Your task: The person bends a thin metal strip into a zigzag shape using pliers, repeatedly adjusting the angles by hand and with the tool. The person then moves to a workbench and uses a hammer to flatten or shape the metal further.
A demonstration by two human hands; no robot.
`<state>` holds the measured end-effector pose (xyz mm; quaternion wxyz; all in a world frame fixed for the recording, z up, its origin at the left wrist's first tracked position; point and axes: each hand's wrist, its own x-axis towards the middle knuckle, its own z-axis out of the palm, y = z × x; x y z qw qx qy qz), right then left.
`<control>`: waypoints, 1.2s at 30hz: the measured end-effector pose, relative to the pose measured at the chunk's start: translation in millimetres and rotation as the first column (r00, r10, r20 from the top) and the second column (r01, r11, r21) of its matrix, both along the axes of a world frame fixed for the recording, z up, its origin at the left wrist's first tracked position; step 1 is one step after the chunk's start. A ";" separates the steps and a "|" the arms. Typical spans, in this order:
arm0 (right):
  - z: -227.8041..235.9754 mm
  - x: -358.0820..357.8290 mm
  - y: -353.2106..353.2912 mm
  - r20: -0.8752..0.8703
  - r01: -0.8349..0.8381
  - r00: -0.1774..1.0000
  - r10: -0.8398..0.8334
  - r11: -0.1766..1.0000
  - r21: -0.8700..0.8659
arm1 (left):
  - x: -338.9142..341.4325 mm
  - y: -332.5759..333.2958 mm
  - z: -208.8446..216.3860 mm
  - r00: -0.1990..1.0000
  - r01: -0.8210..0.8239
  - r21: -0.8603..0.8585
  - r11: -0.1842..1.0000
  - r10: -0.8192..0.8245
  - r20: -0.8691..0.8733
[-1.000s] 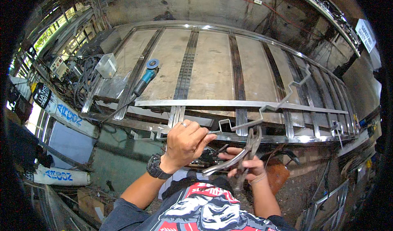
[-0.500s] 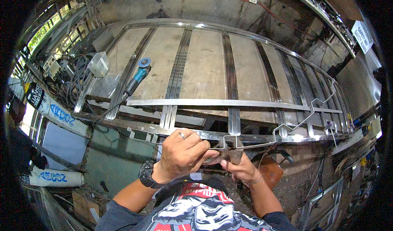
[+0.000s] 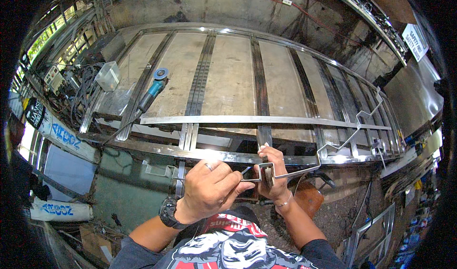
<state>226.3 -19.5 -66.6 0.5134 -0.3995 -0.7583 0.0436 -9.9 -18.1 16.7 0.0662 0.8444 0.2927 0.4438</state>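
Nearest: L hand (image 3: 209, 190) curled tight, thumb + index pinching the bent metal strip (image 3: 304, 170). R hand (image 3: 276, 185), just beside, is closed round a dark hand tool (image 3: 268, 174) at a squared bend in the strip; tool's nearly edge-on, so can't tell if it's clamped on the metal.

Strip's pos.: held in front of the near rail of the metal frame (image 3: 228, 155). Handling (est.): light, thin, springy-stiff, not fragile; smooth faces may slip or twist, edges poss. sharp. Best hold: flat runs close to a bend, since the long R end could prob. wag if unsupported.

Long axis: approx. L–R, slanting away at R; stepped R end points up + away, overlapping the frame in view, contact unclear. Stepped piece past L hand points L, prob. same strip.

Beyond: flat bar (image 3: 266, 120) across the frame's slats; angle grinder (image 3: 153, 90) farther L, disc end away.
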 end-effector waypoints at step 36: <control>9.6 -8.6 -18.5 0.037 0.053 0.998 -0.053 0.998 -0.012 | -25.1 28.5 2.4 0.974 0.222 0.153 0.963 -0.214 -0.068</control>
